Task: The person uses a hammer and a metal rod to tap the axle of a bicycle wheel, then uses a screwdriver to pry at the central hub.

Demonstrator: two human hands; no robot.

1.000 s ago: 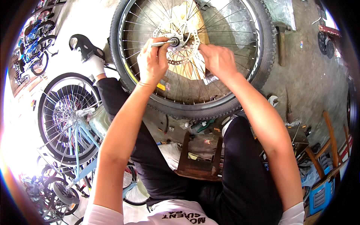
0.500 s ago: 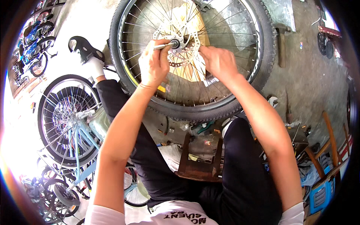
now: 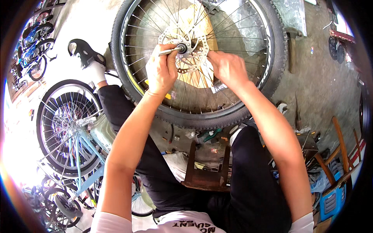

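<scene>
A bicycle wheel (image 3: 202,118) with a knobby black tyre lies in front of me, its hub (image 3: 181,48) facing up. A silver brake disc (image 3: 187,70) with holes surrounds the hub. My left hand (image 3: 161,73) pinches a short, thin silver rod (image 3: 167,51), its tip against the hub's axle end. What kind of tool the rod is, I cannot tell. My right hand (image 3: 229,68) is closed at the disc's right edge, above the spokes. Its fingertips are turned away, so whatever they grip is hidden.
Yellowish cardboard (image 3: 200,23) and clear plastic (image 3: 248,35) lie beneath the wheel. A hammer (image 3: 292,52) rests right of it. A wooden stool (image 3: 206,180) stands between my legs. At left is a light-blue bicycle (image 3: 79,147); a blue plastic stool (image 3: 333,202) is at lower right.
The whole view has shifted slightly, with the wheel a little lower in it. My left hand has moved slightly right and down with the rod; my right hand keeps its place at the disc.
</scene>
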